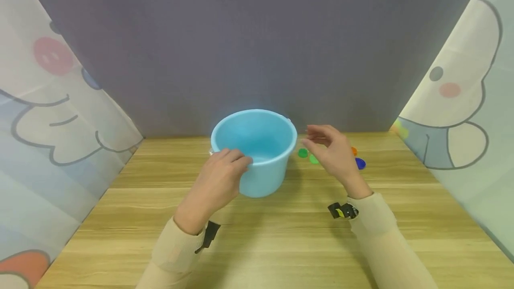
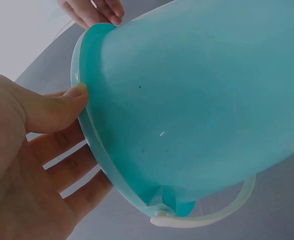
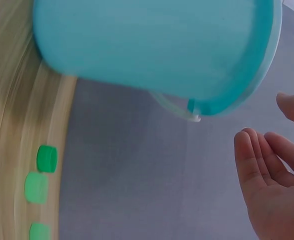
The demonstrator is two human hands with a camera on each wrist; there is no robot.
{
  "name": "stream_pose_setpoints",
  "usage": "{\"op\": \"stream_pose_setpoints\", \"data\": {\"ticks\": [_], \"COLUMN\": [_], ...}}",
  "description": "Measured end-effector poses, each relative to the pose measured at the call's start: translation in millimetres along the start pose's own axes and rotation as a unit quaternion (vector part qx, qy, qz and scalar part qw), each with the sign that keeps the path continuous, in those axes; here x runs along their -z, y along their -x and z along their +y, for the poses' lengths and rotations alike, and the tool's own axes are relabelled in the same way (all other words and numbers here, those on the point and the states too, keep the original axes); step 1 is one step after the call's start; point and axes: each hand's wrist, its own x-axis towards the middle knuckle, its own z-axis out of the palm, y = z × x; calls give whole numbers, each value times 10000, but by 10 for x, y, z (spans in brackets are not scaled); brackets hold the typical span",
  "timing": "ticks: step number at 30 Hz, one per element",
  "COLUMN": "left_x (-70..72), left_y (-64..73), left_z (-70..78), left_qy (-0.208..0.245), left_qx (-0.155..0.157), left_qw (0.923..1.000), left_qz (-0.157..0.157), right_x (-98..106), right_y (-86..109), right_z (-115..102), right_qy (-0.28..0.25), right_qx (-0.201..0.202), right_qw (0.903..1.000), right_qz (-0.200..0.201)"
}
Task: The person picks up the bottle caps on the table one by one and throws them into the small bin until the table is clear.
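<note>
A light blue plastic bucket stands upright on the wooden table. My left hand grips its near-left rim, and in the left wrist view the thumb lies on the outside with the fingers over the inner side. A white handle hangs down along the bucket's side. Just right of the bucket, apart from it, my right hand hovers with nothing in its fingers, which look relaxed in the right wrist view. The part of the bucket's floor that shows holds nothing.
Right of the bucket lie small round caps: a dark green cap, a light green cap, an orange cap and a blue cap. My right hand partly covers this group. A grey panel rises behind the table, with cartoon-printed cloths at both sides.
</note>
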Motion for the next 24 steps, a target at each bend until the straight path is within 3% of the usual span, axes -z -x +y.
{"op": "stream_pose_setpoints", "data": {"ticks": [10, 24], "left_x": [-6, 10], "left_y": [-4, 14], "left_z": [7, 6], "left_qy": [11, 48], "left_qx": [7, 104], "left_qw": [10000, 9999], "left_qz": [-11, -74], "right_x": [209, 468], "right_y": [-57, -45], "right_z": [113, 153], "right_qy": [657, 948], "right_qx": [-120, -703], "right_qw": [9977, 9930], "right_qz": [108, 101]}}
